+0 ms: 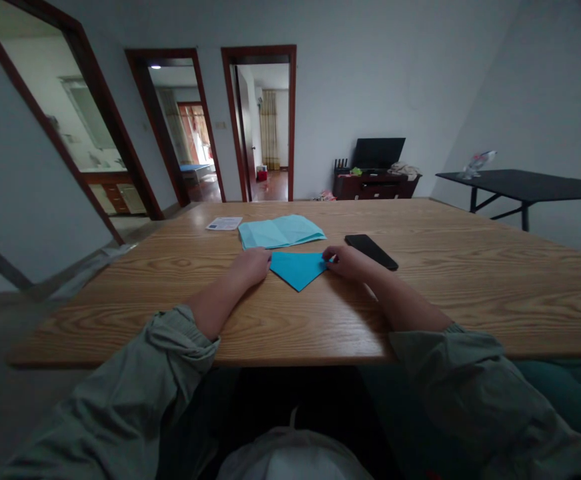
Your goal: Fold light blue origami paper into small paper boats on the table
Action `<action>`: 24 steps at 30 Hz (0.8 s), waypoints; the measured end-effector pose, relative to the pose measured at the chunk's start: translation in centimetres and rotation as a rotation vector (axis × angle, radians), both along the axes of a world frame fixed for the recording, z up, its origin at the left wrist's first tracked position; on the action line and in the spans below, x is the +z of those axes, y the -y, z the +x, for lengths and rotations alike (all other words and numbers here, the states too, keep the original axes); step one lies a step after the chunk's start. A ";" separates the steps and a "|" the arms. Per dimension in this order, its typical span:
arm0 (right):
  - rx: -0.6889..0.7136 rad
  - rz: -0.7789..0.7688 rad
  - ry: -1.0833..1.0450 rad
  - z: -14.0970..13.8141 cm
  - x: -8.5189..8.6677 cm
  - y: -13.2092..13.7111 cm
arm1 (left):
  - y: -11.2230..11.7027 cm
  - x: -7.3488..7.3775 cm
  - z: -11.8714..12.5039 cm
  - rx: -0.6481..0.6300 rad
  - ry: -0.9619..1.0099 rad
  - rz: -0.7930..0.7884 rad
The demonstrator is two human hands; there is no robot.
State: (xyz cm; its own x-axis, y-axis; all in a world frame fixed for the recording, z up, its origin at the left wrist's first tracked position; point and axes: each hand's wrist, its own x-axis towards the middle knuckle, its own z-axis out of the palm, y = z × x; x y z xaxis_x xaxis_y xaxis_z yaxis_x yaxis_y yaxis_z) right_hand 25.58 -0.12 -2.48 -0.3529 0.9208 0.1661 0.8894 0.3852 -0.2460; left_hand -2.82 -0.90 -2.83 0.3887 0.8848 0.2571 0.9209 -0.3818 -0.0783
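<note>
A bright blue paper (pixel 296 269) lies folded on the wooden table (pixel 450 300), its point toward me. My left hand (pixel 250 265) presses on its left corner, and my right hand (pixel 348 262) grips its right corner with the fingertips. Just beyond the fold lies a stack of pale blue folded paper (pixel 280 231), touching neither hand. A black smartphone (pixel 371 251) sits close to my right hand's fingers, angled on the wood. Both forearms rest on the table, with grey-green sleeves pushed up.
A small white printed sheet (pixel 224 223) lies on the table beyond my left hand. Behind the table stand a dark wooden cabinet (pixel 373 187) with a black monitor (pixel 378 153) and a black side table (pixel 525 185). Doorways open at the back left.
</note>
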 end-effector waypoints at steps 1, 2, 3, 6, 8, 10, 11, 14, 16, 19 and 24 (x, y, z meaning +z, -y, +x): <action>0.001 -0.007 -0.027 0.0 0.0 0.1 | 0.2 0.0 0.2 0.008 -0.014 0.007; 0.013 -0.008 -0.050 0.1 0.0 0.1 | 0.4 0.0 0.3 0.018 -0.026 0.011; 0.028 -0.005 -0.062 0.1 0.0 0.3 | 0.5 0.1 0.4 0.027 -0.034 0.010; 0.043 0.052 -0.015 -0.2 0.1 0.9 | 0.7 0.3 0.5 0.039 -0.046 0.008; 0.007 0.133 0.072 -0.7 0.2 1.7 | 0.8 0.3 0.6 0.046 -0.054 0.010; -0.047 0.219 0.173 -1.6 0.3 2.5 | 1.0 0.3 0.7 0.065 -0.061 0.019; -0.083 0.230 0.215 -2.0 0.3 3.0 | 1.2 0.3 0.9 0.076 -0.064 0.025; -0.167 0.223 0.284 -3.1 0.3 4.0 | 2.0 0.4 1.4 0.104 -0.073 0.030; -0.197 0.212 0.305 -3.5 0.4 4.4 | 2.6 0.6 1.8 0.131 -0.077 0.014; -0.220 0.182 0.338 -3.6 0.6 4.9 | 3.4 1.0 2.3 0.162 -0.079 -0.016; -0.194 0.127 0.383 -3.9 1.1 5.9 | 3.8 1.4 2.6 0.141 -0.100 -0.050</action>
